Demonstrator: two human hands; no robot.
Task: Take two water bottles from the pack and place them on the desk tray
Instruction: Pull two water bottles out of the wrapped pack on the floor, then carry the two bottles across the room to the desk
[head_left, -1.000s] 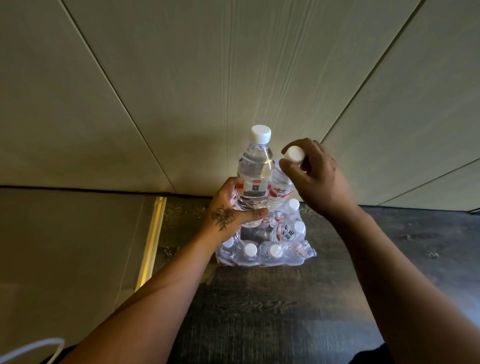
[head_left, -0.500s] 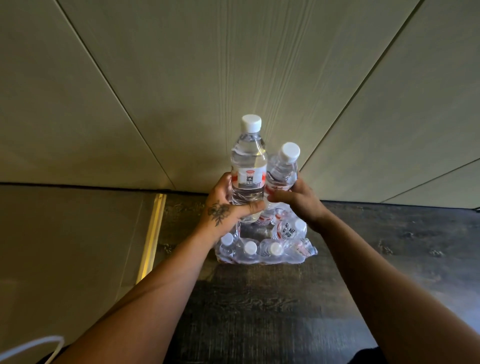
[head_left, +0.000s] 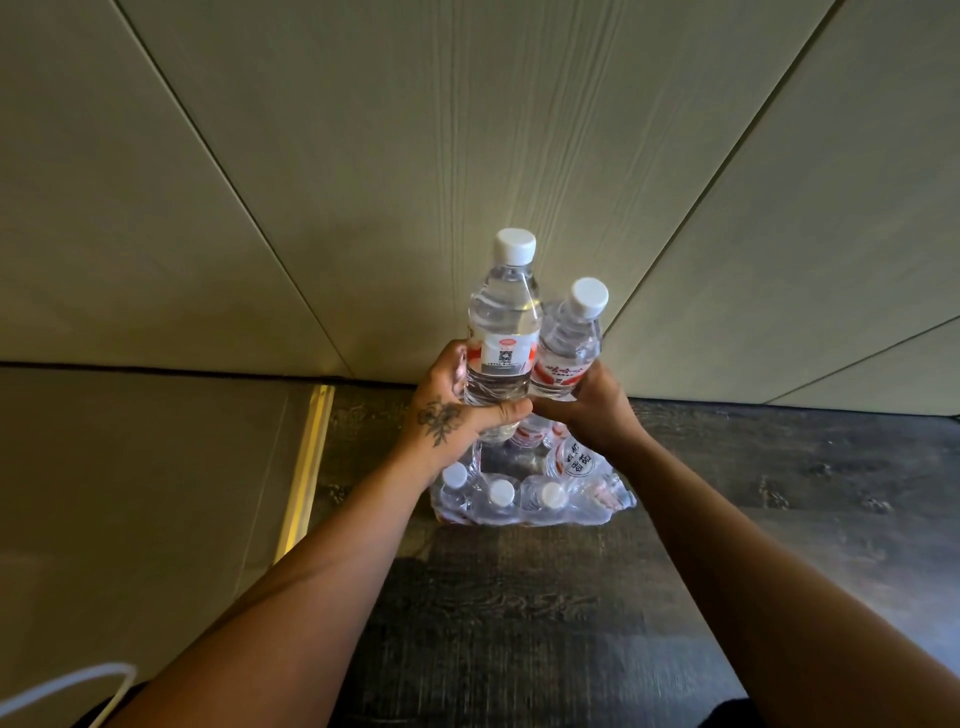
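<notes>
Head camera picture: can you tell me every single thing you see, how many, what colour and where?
held water bottles: two, clear with white caps and red-white labels, upright side by side above the pack
bottle pack: one, clear plastic wrap, on the dark floor by the wall
floor: one, dark wood grain, lower middle and right
wall panels: several, pale beige, behind
strip: one, gold, left of the floor
cord: one, white, bottom left
left hand: one, tattooed, gripping the taller bottle
right hand: one, gripping the shorter bottle

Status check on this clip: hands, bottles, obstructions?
Left hand shut on taller bottle. Right hand shut on second bottle. Both above pack. Desk tray not in view.
</notes>
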